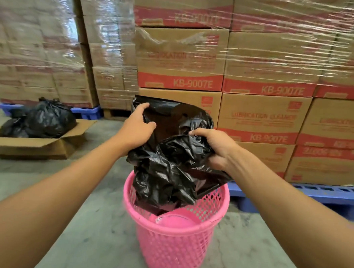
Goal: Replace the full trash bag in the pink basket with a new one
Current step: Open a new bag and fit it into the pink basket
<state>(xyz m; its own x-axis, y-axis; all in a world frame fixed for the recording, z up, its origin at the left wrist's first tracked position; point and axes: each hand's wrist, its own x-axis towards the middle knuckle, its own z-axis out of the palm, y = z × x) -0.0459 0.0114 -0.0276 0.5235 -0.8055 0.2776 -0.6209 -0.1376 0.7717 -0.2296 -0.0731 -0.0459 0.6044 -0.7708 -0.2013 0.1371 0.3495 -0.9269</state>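
Observation:
A pink mesh basket [173,243] stands on the concrete floor in front of me, its pink bottom showing inside. Above it hangs a crumpled black trash bag [169,170], its lower part dipping into the basket. My left hand [136,125] grips the bag's upper left edge. My right hand [214,145] is closed on the bag's right edge, a little lower. Tied, full black trash bags [46,118] sit in an open cardboard box at the left.
The open cardboard box [36,146] lies on the floor at the left. Shrink-wrapped stacks of cartons [264,81] on blue pallets [305,193] form a wall right behind the basket. Bare concrete floor [83,231] surrounds the basket.

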